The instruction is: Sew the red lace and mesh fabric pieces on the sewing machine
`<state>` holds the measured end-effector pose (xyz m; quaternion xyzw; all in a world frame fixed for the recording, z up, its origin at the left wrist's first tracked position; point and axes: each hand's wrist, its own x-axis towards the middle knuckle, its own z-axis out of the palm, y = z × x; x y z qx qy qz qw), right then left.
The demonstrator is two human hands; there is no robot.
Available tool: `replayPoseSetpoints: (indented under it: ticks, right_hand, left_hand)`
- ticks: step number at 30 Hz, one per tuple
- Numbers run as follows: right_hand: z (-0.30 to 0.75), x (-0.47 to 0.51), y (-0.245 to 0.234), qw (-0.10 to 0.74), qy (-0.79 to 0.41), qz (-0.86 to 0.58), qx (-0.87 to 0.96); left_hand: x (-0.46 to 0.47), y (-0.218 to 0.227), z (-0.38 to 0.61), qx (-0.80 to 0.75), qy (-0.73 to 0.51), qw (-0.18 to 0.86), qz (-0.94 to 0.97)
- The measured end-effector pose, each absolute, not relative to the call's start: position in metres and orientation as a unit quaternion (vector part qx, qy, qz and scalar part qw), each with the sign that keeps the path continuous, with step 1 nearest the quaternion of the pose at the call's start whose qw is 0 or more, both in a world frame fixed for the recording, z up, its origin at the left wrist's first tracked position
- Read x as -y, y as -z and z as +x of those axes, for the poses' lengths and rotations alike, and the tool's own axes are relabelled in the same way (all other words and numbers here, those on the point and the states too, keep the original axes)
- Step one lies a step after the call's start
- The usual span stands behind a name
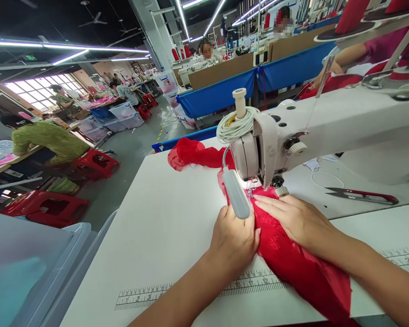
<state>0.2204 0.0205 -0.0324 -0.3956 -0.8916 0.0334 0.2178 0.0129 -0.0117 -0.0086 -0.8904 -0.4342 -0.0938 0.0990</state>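
Observation:
A strip of red fabric (293, 261) runs across the white sewing table (163, 236) and under the presser foot of a white sewing machine (327, 131). My left hand (233, 240) rests on the fabric's left edge, fingers curled and pressing it down just behind the machine's grey lamp (236, 197). Over on the fabric's other side, my right hand (293, 218) lies flat with fingers stretched toward the needle. More red fabric (194, 154) is bunched behind the machine.
Red-handled thread snips (361, 195) lie on the table to the right. A printed ruler (191, 290) runs along the table's front. A clear plastic bin (30, 268) stands at my left. Other workers sit at tables, with red stools (47, 206) on the aisle floor.

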Motion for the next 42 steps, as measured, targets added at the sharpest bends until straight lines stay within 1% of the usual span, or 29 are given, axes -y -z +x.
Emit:
replayPoseSetpoints:
  ticks: [11, 20, 27, 31, 35, 39, 42]
  right_hand:
    - [0.218, -0.022, 0.034, 0.230, -0.028, -0.396, 0.888]
    - [0.219, -0.025, 0.031, 0.216, -0.009, -0.388, 0.896]
    - [0.220, -0.028, 0.034, 0.245, 0.000, -0.372, 0.895]
    - [0.218, -0.021, 0.026, 0.269, -0.006, -0.360, 0.893]
    - [0.220, -0.013, 0.020, 0.277, -0.004, -0.343, 0.898]
    - [0.222, -0.009, 0.020, 0.281, 0.010, -0.311, 0.908]
    - [0.222, -0.008, 0.021, 0.306, 0.021, -0.307, 0.901]
  left_hand:
    - [0.011, 0.006, 0.012, 0.436, 0.081, 0.094, -0.891]
    - [0.009, 0.003, 0.011, 0.437, 0.070, 0.091, -0.892]
    - [0.007, 0.005, 0.007, 0.428, 0.101, 0.110, -0.891]
    - [0.004, -0.002, 0.001, 0.370, 0.164, 0.095, -0.909]
    - [0.001, -0.008, -0.004, 0.275, 0.153, 0.038, -0.949]
    - [0.000, -0.006, -0.006, 0.271, 0.152, 0.044, -0.949]
    - [0.000, -0.005, -0.005, 0.276, 0.161, 0.055, -0.946]
